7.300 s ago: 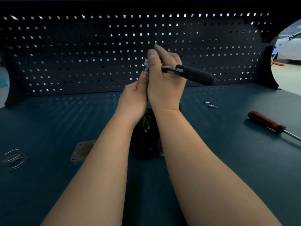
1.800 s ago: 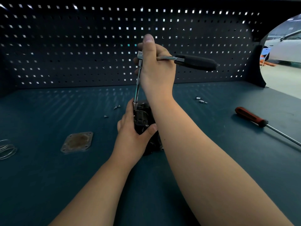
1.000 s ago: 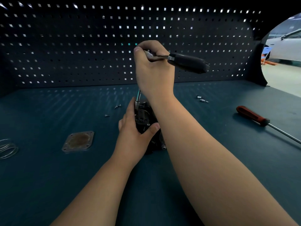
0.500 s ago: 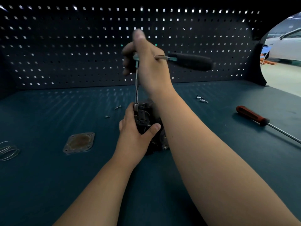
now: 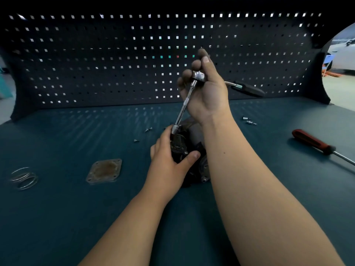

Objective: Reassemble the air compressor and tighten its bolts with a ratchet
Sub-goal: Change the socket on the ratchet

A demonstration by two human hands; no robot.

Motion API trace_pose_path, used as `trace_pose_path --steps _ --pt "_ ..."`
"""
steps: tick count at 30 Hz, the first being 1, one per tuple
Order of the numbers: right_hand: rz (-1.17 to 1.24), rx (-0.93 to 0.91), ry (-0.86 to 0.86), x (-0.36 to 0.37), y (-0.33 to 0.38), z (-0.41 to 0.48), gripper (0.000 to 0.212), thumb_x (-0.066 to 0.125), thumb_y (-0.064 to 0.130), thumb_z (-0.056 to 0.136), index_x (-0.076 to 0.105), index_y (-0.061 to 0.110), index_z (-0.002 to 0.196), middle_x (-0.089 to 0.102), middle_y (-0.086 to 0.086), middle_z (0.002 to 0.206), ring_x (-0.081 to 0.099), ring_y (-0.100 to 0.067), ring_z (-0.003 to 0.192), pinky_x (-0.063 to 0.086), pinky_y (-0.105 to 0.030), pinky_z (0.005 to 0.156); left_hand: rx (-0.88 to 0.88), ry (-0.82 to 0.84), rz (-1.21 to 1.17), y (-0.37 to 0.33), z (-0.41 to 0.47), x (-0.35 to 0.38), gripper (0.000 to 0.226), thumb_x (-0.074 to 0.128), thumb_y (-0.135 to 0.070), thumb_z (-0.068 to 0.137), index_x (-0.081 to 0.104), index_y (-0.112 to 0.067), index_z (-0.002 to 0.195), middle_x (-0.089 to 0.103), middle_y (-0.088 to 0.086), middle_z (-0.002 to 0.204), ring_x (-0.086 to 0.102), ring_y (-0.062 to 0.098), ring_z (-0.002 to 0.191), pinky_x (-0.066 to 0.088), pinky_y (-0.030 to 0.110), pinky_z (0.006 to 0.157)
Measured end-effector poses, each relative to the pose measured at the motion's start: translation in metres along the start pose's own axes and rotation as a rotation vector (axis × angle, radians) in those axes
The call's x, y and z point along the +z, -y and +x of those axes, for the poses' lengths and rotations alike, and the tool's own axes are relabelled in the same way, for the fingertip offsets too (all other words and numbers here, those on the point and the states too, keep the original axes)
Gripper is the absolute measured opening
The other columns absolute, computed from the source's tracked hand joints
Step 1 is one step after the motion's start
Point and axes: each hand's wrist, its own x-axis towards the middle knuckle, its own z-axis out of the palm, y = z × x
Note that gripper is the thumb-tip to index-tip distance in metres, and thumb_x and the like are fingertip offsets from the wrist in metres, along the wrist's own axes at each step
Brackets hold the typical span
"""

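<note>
Head view: left hand (image 5: 169, 167) grips dark compressor (image 5: 181, 144), right hand (image 5: 208, 98) clasps chrome knurled ratchet (image 5: 198, 76).

Ratchet (image 5: 198, 76) shiny polished metal, matt black grip; plate (image 5: 104, 171) dull, rusty; bench top (image 5: 57, 217) matt.

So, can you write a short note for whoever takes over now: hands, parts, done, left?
Left hand grips the compressor on the bench.
Right hand holds the ratchet at its head; the socket sits on the compressor's top.
The plate, wire rings, loose bolts and screwdriver lie on the bench.
Done: one bolt under the socket; how tight, cannot tell.
Left: fit the plate, tighten the other bolts.
</note>
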Motion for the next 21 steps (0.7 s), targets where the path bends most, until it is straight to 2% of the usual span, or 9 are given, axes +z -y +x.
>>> trace_pose_path --steps 4,7,9,11,13,15,19,21 --pt "-0.095 0.031 0.122 0.002 -0.001 -0.001 0.015 0.046 0.017 0.100 0.061 0.019 0.097 0.055 0.009 0.064 0.046 -0.007 0.049 0.046 -0.028 0.060 -0.001 0.013 -0.021 0.000 0.000 0.001 0.082 0.066 -0.054 0.072 0.017 -0.054 0.137 0.025 -0.044 0.110 0.031 0.010 0.130 0.028 0.026 0.098" --pt "-0.285 -0.003 0.218 0.008 -0.001 -0.002 0.017 0.046 0.010 0.099 0.062 0.016 0.099 0.055 0.005 0.073 0.044 -0.009 0.050 0.045 -0.029 0.059 -0.040 -0.002 -0.088 0.001 0.000 0.002 0.095 0.071 -0.054 0.069 0.008 -0.054 0.141 0.034 -0.021 0.128 0.033 0.005 0.127 0.027 0.015 0.091" --pt "-0.360 -0.029 0.264 0.013 -0.003 -0.003 0.018 0.045 0.009 0.099 0.063 0.015 0.097 0.054 0.003 0.076 0.045 -0.009 0.051 0.046 -0.028 0.058 -0.090 -0.017 -0.129 0.001 0.001 0.003 0.102 0.075 -0.053 0.066 0.009 -0.049 0.145 0.036 -0.013 0.136 0.038 0.003 0.122 0.028 0.010 0.086" --pt "-0.391 -0.055 0.256 0.015 -0.004 -0.003 0.019 0.046 0.009 0.098 0.063 0.015 0.096 0.055 0.004 0.075 0.045 -0.009 0.050 0.046 -0.027 0.057 -0.091 -0.031 -0.104 0.002 0.002 0.003 0.097 0.076 -0.052 0.067 0.020 -0.043 0.145 0.041 -0.021 0.127 0.038 0.003 0.121 0.030 0.015 0.091" --pt "-0.396 -0.081 0.220 0.015 -0.006 -0.003 0.020 0.046 0.008 0.099 0.064 0.016 0.094 0.055 0.004 0.074 0.044 -0.009 0.049 0.045 -0.027 0.056 -0.065 -0.037 -0.054 0.001 0.002 0.003 0.082 0.074 -0.052 0.067 0.034 -0.043 0.138 0.038 -0.034 0.111 0.038 0.008 0.123 0.035 0.024 0.097" --pt "-0.409 -0.112 0.186 0.014 -0.007 -0.003 0.021 0.047 0.007 0.099 0.065 0.016 0.094 0.054 0.003 0.075 0.043 -0.009 0.048 0.045 -0.027 0.057 -0.080 -0.024 -0.049 -0.001 0.001 0.003 0.072 0.072 -0.053 0.066 0.038 -0.047 0.129 0.034 -0.037 0.105 0.041 0.011 0.122 0.039 0.031 0.101" --pt "-0.463 -0.196 0.075 0.018 -0.011 -0.005 0.020 0.051 0.006 0.097 0.068 0.015 0.092 0.056 0.004 0.072 0.042 -0.010 0.047 0.045 -0.029 0.058 -0.097 -0.006 -0.062 -0.002 0.001 0.003 0.068 0.071 -0.054 0.065 0.038 -0.045 0.123 0.032 -0.034 0.103 0.040 0.011 0.122 0.037 0.026 0.095" --pt "-0.521 -0.250 -0.012 0.020 -0.013 -0.008 0.018 0.054 0.007 0.095 0.069 0.015 0.090 0.059 0.007 0.069 0.044 -0.012 0.048 0.043 -0.026 0.055 -0.075 -0.005 -0.062 -0.002 0.001 0.002 0.056 0.068 -0.054 0.063 0.039 -0.051 0.111 0.034 -0.034 0.101 0.040 0.011 0.121 0.035 0.024 0.092"
